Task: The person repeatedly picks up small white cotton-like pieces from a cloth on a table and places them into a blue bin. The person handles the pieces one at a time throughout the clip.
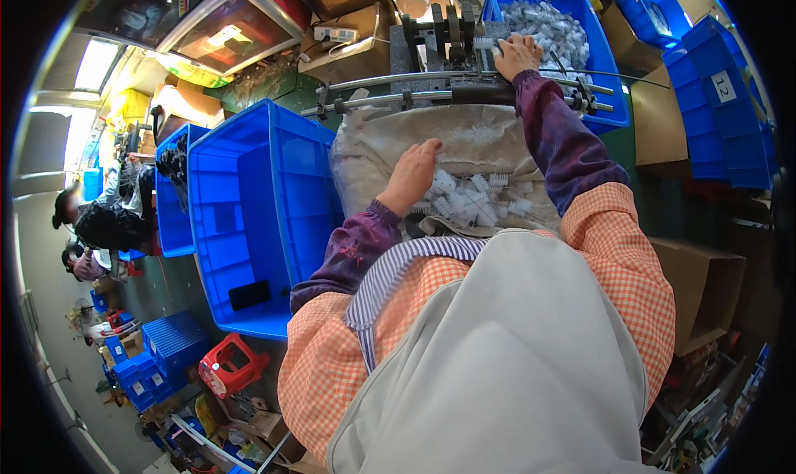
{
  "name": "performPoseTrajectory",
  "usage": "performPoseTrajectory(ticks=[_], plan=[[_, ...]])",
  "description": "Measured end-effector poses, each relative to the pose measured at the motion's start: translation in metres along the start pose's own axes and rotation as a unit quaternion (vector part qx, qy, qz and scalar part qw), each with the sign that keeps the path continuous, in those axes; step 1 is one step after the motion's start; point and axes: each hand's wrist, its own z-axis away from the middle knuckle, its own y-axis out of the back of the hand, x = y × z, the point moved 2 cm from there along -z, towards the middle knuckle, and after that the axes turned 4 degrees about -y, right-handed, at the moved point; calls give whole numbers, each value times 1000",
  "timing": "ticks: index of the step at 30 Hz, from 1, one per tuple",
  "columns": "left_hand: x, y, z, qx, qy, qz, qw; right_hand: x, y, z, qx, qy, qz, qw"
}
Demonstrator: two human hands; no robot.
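Observation:
At the machine my right hand is closed, its fingertips against a small white toothed plastic piece beside the dark upright blocks. My left hand hovers over the beige cloth in front of me, its fingers loosely curled. Whatever it may hold is hidden by the hand. Just right of it, a pile of white comb-like plastic pieces lies on the cloth. Two metal rods run across between the cloth and the machine.
A large blue bin with a dark flat object inside stands at my left. Behind my right hand, a blue bin holds many white pieces. Blue crates stand far right. A red stool is at lower left; people work farther left.

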Motion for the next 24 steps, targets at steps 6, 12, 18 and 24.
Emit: performPoseTrajectory(ticks=[6,12,18,24], plan=[[16,10,-8,33,-8,41,999,-30,-8,2,9,-3,10,1000],[13,8,-11,87,-9,48,995,-66,-22,1,39,23,26,999],[11,17,-11,91,101,137,981,-35,-10,2,-1,18,17,1000],[17,20,-20,90,107,190,972,14,-19,-21,-73,-23,-22,997]])
